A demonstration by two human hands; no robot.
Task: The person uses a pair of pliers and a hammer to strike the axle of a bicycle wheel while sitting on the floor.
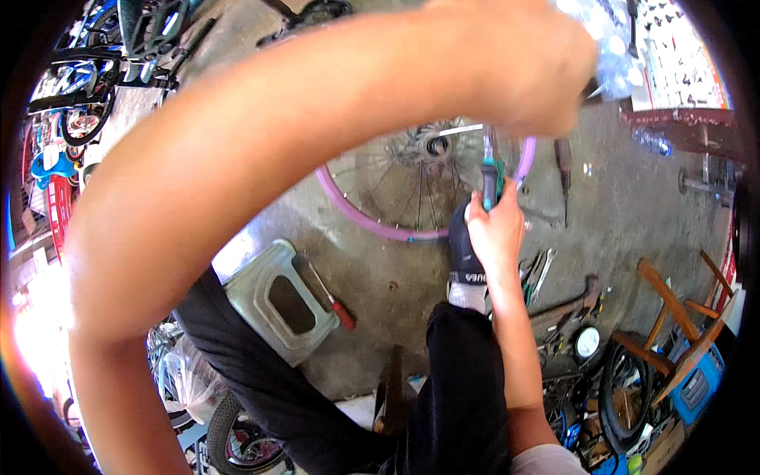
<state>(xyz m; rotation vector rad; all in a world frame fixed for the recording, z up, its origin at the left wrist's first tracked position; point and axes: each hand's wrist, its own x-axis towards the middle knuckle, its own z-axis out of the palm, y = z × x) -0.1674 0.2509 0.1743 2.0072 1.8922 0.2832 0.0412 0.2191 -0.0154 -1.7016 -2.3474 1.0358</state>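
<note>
My left arm arches across the upper picture, close to the camera and blurred. At its end my left hand [526, 67] looks closed, with its fingers turned away; a dark bit shows at its lower edge. My right hand [497, 226] is wrapped round the black and teal handle of a tool [490, 180]. The tool's metal shaft points away from me over a bicycle wheel [380, 229] with a purple rim, lying flat on the floor. A flat metal bar [461, 129] shows beside the hub [435, 146], and my left forearm hides the wheel's far part. My black shoe [463, 241] touches the rim.
A pale plastic stool [241, 281] and a red-handled screwdriver [342, 312] are near my left leg. Spanners [543, 273] lie right of my shoe, a long dark tool [564, 178] beyond them. Bicycles [87, 71] stand far left; a wooden frame [665, 317] is at right.
</note>
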